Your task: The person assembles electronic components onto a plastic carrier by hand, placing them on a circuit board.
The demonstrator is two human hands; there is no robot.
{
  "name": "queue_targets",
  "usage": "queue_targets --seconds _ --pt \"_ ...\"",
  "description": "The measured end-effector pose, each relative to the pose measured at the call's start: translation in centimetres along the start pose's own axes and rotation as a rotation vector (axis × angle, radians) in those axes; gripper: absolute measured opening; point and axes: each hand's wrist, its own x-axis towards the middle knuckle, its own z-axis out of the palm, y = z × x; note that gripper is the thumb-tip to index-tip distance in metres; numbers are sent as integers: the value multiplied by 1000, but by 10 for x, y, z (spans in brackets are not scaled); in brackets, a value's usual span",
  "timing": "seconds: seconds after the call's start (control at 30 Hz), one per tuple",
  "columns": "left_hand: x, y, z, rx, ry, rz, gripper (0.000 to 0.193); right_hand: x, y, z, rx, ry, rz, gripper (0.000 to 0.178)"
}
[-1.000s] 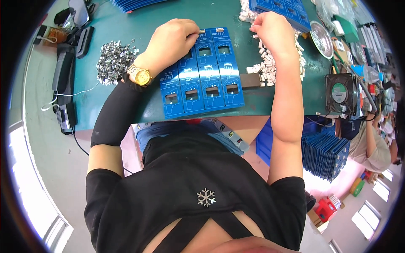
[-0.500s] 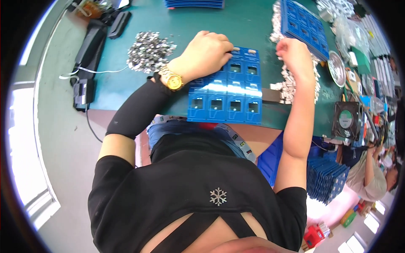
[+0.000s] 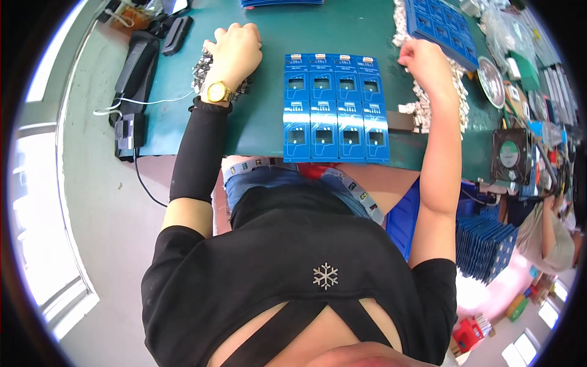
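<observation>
A blue circuit board panel point(image 3: 335, 110), printed as several joined units with square cutouts, lies flat at the table's front edge. Small white connectors sit in a row along its far edge. My left hand point(image 3: 233, 56), wearing a gold watch, is over a pile of small silvery metal parts point(image 3: 202, 68), left of the panel. Its fingers are curled, and what they hold, if anything, is hidden. To the right of the panel, my right hand point(image 3: 426, 66) is closed in a pinch beside a heap of white connectors point(image 3: 423, 109); I cannot make out what is between the fingertips.
More blue panels point(image 3: 441, 30) lie at the far right, and others point(image 3: 281, 3) at the far edge. A round metal dish point(image 3: 491, 82) and a black fan point(image 3: 511, 156) stand on the right. A black case point(image 3: 139, 67) with cables lies left. A person point(image 3: 546, 235) is at far right.
My left hand has left the panel and moved left onto the metal parts. My right hand stays by the white connectors, fingers closed. All of the panel's far row now shows.
</observation>
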Motion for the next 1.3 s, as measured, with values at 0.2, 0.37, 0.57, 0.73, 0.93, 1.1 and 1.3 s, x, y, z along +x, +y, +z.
queue_targets --seconds 0.2,0.37,0.57,0.73,0.93,1.1,1.3 --pt "13 27 -2 -667 122 280 20 3 -9 5 -191 72 -213 6" --pt "14 78 -17 -886 71 536 13 -14 -10 3 118 -94 -158 11" --pt "23 104 0 -762 114 572 15 -35 -10 24 166 130 -63 14" --pt "25 109 4 -740 11 627 16 -35 4 28 151 196 -237 12" --pt "31 110 -5 -796 -189 657 17 -37 12 14 445 208 -245 12" --pt "35 108 -6 -746 -284 656 17 -41 -1 -12 365 129 -271 12" --pt "39 108 -5 -739 -308 659 18 -38 6 -5 331 78 -278 16"
